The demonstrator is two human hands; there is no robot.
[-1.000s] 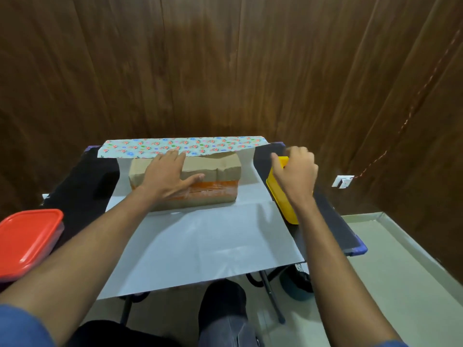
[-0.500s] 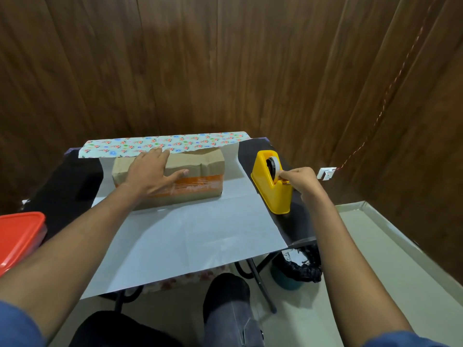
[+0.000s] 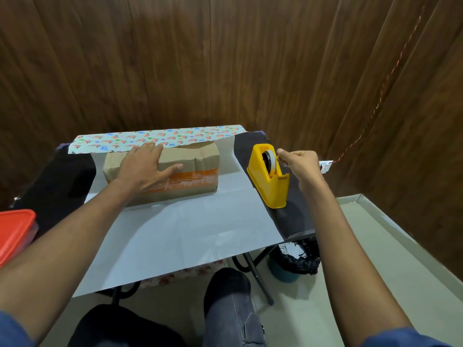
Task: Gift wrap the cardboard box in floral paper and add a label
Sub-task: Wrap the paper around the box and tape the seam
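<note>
A cardboard box [image 3: 172, 171] with a band of orange tape along its near side lies on a sheet of floral paper [image 3: 175, 231], which is spread white side up over a dark surface [image 3: 295, 216]. The far edge of the paper is folded toward the box, so a strip of its flower print shows along the back, and the near edge hangs over the front of the surface.

The left hand [image 3: 146, 169] rests flat on top of the box, fingers spread and straight, the fingertips reaching the folded flowered edge and the thumb lying out along the front face above the tape. Its grip is open, pressing rather than clutching.

Just to the right of the paper stands a yellow tape dispenser [image 3: 269, 179] on the bare dark surface, with a roll of tape [image 3: 270, 161] set in it. The right hand [image 3: 299, 164] is held beside the top of the dispenser, its fingers curled, the thumb and forefinger pinching the end of the tape close to the roll.

An orange-lidded container [image 3: 15, 231] sits at the left edge of the view. Below the surface on the right, a bin lined with a black bag [image 3: 298, 261] stands on the floor. A wood-panelled wall [image 3: 225, 58] rises behind.
</note>
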